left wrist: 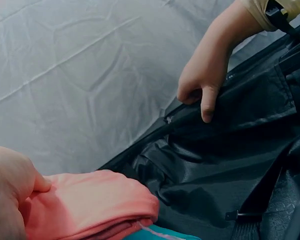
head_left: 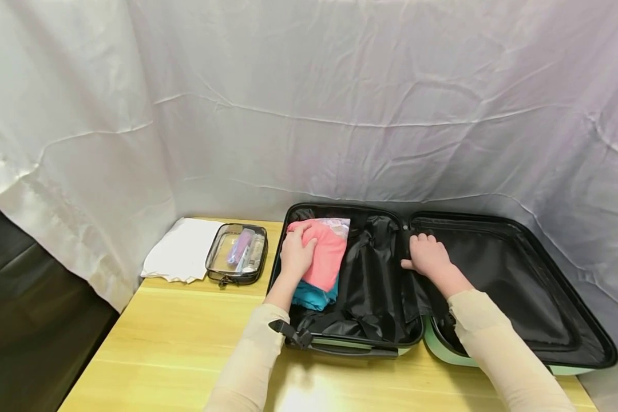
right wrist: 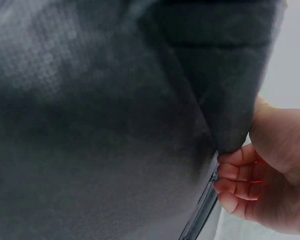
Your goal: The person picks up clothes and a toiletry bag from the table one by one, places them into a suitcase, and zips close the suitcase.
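The left hand [head_left: 297,252] lies on a folded pink garment [head_left: 325,263] in the left half of an open suitcase [head_left: 369,286]; in the left wrist view its thumb touches the cloth and the other fingers are out of sight. Beneath the pink fold shows a blue garment [head_left: 314,296], with a patterned cloth piece [head_left: 338,225] at the far corner. At the hinge side, the right hand [head_left: 432,257] grips the edge of the black lining flap [head_left: 417,294]. Its fingers curl round the raised fabric [right wrist: 225,115] in the right wrist view.
Left of the suitcase stands a clear zip pouch [head_left: 221,260] with small items inside, beside a folded white cloth [head_left: 180,250]. The other suitcase half [head_left: 510,286] lies open at right. A grey curtain [head_left: 309,149] hangs behind the wooden table [head_left: 185,337].
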`<state>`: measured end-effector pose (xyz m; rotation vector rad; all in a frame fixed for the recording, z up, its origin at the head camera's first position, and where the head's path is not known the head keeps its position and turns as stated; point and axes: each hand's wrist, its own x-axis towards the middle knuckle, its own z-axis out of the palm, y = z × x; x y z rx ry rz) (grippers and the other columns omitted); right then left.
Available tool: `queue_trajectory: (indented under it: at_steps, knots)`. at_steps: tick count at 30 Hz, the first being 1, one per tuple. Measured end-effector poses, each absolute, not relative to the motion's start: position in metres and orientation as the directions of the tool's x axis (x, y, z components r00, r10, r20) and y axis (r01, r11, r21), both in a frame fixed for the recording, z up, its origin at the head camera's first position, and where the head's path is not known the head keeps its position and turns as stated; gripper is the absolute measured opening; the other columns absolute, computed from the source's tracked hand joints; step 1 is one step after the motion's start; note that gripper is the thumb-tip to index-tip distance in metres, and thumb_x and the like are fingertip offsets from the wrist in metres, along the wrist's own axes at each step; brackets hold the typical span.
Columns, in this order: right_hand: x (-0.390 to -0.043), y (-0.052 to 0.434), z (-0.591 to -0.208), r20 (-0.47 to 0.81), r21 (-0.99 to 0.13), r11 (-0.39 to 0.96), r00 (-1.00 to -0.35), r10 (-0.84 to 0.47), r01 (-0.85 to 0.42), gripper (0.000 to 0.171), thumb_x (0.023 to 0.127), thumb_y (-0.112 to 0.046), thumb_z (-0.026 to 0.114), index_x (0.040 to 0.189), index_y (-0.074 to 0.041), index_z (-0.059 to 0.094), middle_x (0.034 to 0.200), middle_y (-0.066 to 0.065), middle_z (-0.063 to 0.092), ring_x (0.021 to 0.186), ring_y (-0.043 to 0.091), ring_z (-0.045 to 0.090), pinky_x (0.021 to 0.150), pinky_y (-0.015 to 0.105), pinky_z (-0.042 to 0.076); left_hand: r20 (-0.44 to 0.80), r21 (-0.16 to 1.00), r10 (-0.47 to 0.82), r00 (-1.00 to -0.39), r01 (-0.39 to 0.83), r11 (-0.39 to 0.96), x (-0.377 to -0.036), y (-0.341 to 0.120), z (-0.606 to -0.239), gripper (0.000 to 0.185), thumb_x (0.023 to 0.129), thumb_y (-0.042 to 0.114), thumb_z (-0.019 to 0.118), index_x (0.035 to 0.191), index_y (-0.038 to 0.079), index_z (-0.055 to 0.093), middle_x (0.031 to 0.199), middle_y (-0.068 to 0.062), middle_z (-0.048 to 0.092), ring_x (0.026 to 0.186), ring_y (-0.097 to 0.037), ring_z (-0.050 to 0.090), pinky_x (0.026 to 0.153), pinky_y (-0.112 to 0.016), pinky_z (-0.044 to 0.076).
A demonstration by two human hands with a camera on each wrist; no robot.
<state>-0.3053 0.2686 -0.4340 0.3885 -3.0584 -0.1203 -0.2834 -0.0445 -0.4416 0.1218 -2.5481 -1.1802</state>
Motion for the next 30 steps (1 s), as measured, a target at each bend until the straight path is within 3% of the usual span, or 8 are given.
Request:
queue_trajectory:
  at_steps: [5, 14, 23, 30]
  knots:
    - [-0.3056, 0.2684, -0.4333, 0.043, 0.093, 0.965, -0.967, -0.25, -0.246, 0.06, 0.083, -0.039, 0.074, 0.107, 0.013, 0.054, 0.1, 0.032, 0.055, 0.092, 0.047, 0.054, 0.077, 0.058, 0.05, 0.205, 0.735, -0.205, -0.957, 0.012, 0.678, -0.2839, -0.0439, -0.4445, 0.041, 0.093, 0.025, 0.064, 0.133, 0.024, 0.058, 0.126, -0.018, 0.062, 0.116, -0.038, 0.059, 0.09, -0.059, 0.049]
    - [-0.303, 0.2656, -0.43, 0.041, 0.104, 0.963, -0.966, -0.254, -0.249, 0.06, 0.083, -0.038, 0.074, 0.107, 0.014, 0.055, 0.101, 0.033, 0.056, 0.093, 0.048, 0.054, 0.077, 0.058, 0.05, 0.048, 0.685, -0.166, -0.985, -0.088, 0.723, -0.2822, -0.0472, -0.4497, 0.042, 0.094, 0.02, 0.061, 0.135, 0.015, 0.055, 0.136, -0.023, 0.053, 0.122, -0.043, 0.053, 0.103, -0.054, 0.044]
    - [-0.3054, 0.2655, -0.4296, 0.022, 0.114, 0.967, -0.972, -0.232, -0.228, 0.059, 0.083, -0.039, 0.073, 0.106, 0.013, 0.055, 0.102, 0.031, 0.055, 0.095, 0.047, 0.054, 0.078, 0.057, 0.05, -0.051, 0.628, -0.17, -0.984, -0.164, 0.76, -0.2763, -0.0475, -0.4456, 0.042, 0.096, 0.019, 0.057, 0.137, 0.015, 0.052, 0.134, -0.028, 0.048, 0.114, -0.046, 0.055, 0.098, -0.055, 0.046]
    - [-0.3055, 0.2662, -0.4305, 0.015, 0.108, 0.964, -0.969, -0.245, -0.242, 0.06, 0.084, -0.04, 0.073, 0.106, 0.013, 0.055, 0.102, 0.032, 0.055, 0.094, 0.047, 0.054, 0.076, 0.057, 0.05, -0.099, 0.585, -0.203, -0.974, -0.222, 0.781, -0.2748, -0.0461, -0.4467, 0.046, 0.096, 0.025, 0.057, 0.141, 0.025, 0.048, 0.138, -0.021, 0.043, 0.115, -0.04, 0.054, 0.092, -0.056, 0.048]
